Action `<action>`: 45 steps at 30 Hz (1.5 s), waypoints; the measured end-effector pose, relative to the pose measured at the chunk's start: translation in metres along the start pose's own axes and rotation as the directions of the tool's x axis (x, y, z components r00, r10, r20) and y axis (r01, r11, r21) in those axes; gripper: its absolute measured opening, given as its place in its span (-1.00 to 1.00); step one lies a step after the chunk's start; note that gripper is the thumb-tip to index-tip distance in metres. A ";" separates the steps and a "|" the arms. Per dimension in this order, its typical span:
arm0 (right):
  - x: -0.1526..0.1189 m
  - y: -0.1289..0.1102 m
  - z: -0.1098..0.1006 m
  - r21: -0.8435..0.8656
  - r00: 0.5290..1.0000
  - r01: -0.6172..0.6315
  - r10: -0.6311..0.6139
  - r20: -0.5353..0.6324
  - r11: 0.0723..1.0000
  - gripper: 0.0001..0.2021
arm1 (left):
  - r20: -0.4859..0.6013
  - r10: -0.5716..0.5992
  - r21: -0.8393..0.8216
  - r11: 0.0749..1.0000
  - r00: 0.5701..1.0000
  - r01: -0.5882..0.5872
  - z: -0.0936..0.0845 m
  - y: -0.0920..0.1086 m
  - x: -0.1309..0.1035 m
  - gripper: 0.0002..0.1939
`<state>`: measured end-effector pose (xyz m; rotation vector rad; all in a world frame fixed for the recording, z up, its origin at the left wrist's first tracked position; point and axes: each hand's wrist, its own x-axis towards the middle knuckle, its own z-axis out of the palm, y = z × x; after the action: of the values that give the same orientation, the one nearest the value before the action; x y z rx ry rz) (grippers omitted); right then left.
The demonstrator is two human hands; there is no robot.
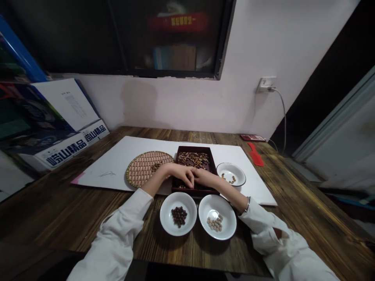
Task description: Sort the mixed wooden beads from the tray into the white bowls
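Both my hands meet over the front part of a dark red tray [212,160] that holds many small mixed-colour beads [193,159]. My left hand [182,173] is closed, its fingers bent down and pressed together; anything in them is too small to make out. Touching it from the right is my right hand [202,176], also closed, its fingertips partly hidden. In front of the tray stand a white bowl [165,207] with dark red-brown beads [179,216] and another white bowl [230,230] with pale beads [215,223]. A third bowl [238,171], right of the tray, contains several orange-brown beads [231,179].
A round woven tray [139,169] with some brown beads lies left of the red tray, on a white board [113,160]. A red scraper-like tool [256,157] lies at the right on the wooden table [58,210]. Boxes [67,150] stand at the left.
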<state>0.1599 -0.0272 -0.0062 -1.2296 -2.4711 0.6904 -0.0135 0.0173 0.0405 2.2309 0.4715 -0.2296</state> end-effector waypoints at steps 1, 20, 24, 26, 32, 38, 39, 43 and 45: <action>0.000 -0.002 -0.001 -0.033 0.999 -0.040 0.040 0.019 0.999 -0.63 | -0.034 -0.050 0.065 0.996 0.998 0.052 0.003 0.000 0.001 -0.90; -0.009 -0.014 -0.008 0.052 1.000 0.020 -0.021 0.016 0.998 -0.58 | 0.122 0.103 -0.169 0.982 0.987 -0.081 -0.006 -0.009 -0.003 -0.68; -0.007 -0.013 -0.006 0.017 1.000 0.003 -0.003 0.017 1.000 -0.58 | 0.128 0.087 -0.191 0.980 0.988 -0.062 -0.005 -0.011 -0.001 -0.68; -0.006 -0.012 -0.005 -0.021 1.000 -0.024 0.024 0.008 1.000 -0.61 | 0.078 0.093 -0.168 0.983 0.993 -0.079 -0.003 -0.012 0.003 -0.68; -0.002 -0.007 -0.001 -0.128 0.998 -0.067 0.067 -0.006 0.989 -0.65 | -0.058 0.062 -0.080 0.995 0.996 -0.067 0.011 -0.007 0.010 -0.69; 0.002 -0.003 0.003 -0.200 0.989 -0.145 0.142 -0.026 0.969 -0.72 | -0.176 0.028 -0.069 0.997 0.984 -0.041 0.017 -0.007 0.011 -0.68; 0.002 -0.004 0.002 -0.198 0.990 -0.142 0.140 -0.024 0.970 -0.71 | -0.162 0.035 -0.075 0.996 0.986 -0.047 0.016 -0.008 0.011 -0.68; -0.004 -0.012 -0.005 -0.125 0.998 -0.065 0.067 0.009 0.990 -0.66 | -0.071 0.081 -0.170 0.981 0.994 -0.092 0.009 -0.012 0.008 -0.64; -0.006 -0.018 -0.009 -0.151 0.994 -0.103 0.106 0.012 0.983 -0.67 | -0.079 0.093 -0.222 0.969 0.993 -0.108 0.007 -0.012 0.006 -0.63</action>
<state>0.1558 -0.0385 0.0106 -1.4221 -2.5288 0.5530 -0.0128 0.0208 0.0252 2.0370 0.3985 -0.0436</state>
